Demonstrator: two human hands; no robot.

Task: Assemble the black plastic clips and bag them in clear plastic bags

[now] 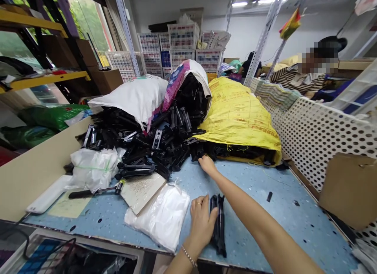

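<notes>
On the blue tabletop, my left hand (202, 219) lies with its fingers loosely spread, the thumb against two long black plastic parts (218, 227) that lie side by side. A ring and a bead bracelet show on this hand. Farther off, my right hand (208, 166) reaches the front edge of a heap of black plastic parts (173, 146), by the mouth of a yellow woven sack (238, 113). Its fingers are closed around a black part at the heap's edge; the fingertips are partly hidden.
A small hammer (97, 191), a white tile-like board (143, 191) and stacked white plastic bags (165, 217) lie left of my hands. White sacks (135, 95) stand behind the heap. A perforated white panel (330, 128) borders the right; a person (300, 79) sits beyond it.
</notes>
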